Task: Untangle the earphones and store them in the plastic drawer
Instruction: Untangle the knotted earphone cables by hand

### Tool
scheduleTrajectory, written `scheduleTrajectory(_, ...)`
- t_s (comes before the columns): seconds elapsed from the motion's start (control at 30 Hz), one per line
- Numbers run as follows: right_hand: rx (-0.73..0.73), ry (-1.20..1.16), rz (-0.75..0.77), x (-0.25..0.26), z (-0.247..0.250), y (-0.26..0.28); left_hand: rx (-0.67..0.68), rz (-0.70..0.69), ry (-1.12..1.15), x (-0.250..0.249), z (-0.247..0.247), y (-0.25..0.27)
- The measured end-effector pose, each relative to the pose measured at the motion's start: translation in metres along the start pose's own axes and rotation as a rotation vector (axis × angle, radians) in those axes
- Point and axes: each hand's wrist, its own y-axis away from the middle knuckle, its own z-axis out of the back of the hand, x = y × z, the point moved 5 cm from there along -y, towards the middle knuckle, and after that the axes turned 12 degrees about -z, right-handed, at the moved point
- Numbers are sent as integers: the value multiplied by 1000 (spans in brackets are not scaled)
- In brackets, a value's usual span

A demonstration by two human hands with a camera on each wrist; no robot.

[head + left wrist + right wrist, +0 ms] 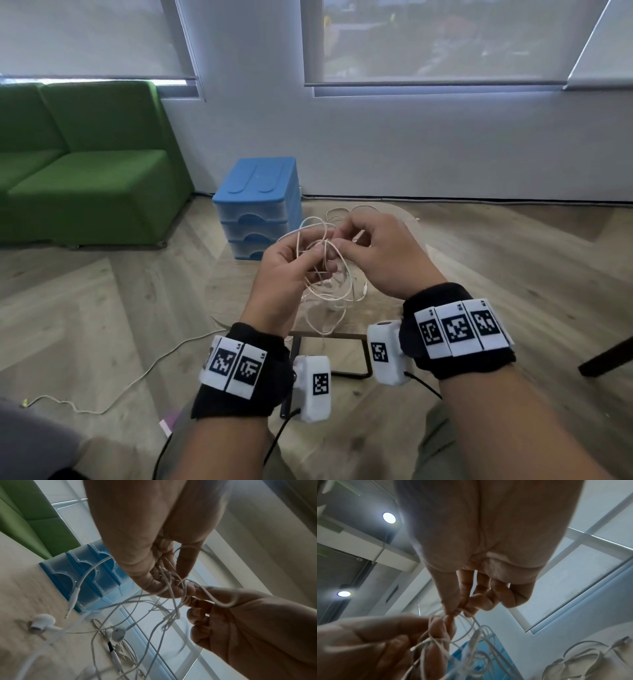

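A tangle of white earphones (325, 274) hangs between both hands above a small wooden table (233, 284). My left hand (317, 255) pinches several cord strands at the knot, and my right hand (337, 236) pinches a strand right beside it. In the left wrist view the left fingers (154, 588) clamp the cords, the right hand (197, 605) pulls a loop, and two earbuds (42, 622) and a jack plug (73, 599) dangle near the tabletop. The right wrist view shows the right hand (455, 612) pinching the cords. The blue plastic drawer unit (257, 205) stands behind, its three drawers shut.
A second coiled white cable (346, 210) lies on the table beyond my hands and appears in the right wrist view as the coiled cable (573, 660). A green sofa (85, 164) sits at left. A loose cord (137, 373) trails across the wooden floor. A dark furniture leg (606, 359) shows at right.
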Motion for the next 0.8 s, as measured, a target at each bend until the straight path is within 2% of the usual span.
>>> scheduleTrajectory(0.3,-199,-176,-138,-10,-1,1,-63,-9,-85,9,3,-4)
scheduleTrajectory(0.43,-350,-599,-302,-21,24,-6,-98,-23,-114,6,14,-9)
scheduleTrajectory(0.5,-379,-825,-335,-24,37,-9,-100,-45,-114,1,16,-14)
scheduleTrajectory(0.7,-125,-1414,-347,-32,52,-17,-57,-95,-199,-13,15,-40)
scheduleTrajectory(0.77,-101,-1389,-362,-33,54,-16,-29,-97,-234,-19,13,-50)
scheduleTrajectory(0.8,-87,-1294,-348,-31,54,-16,-13,-101,-248,-23,11,-55)
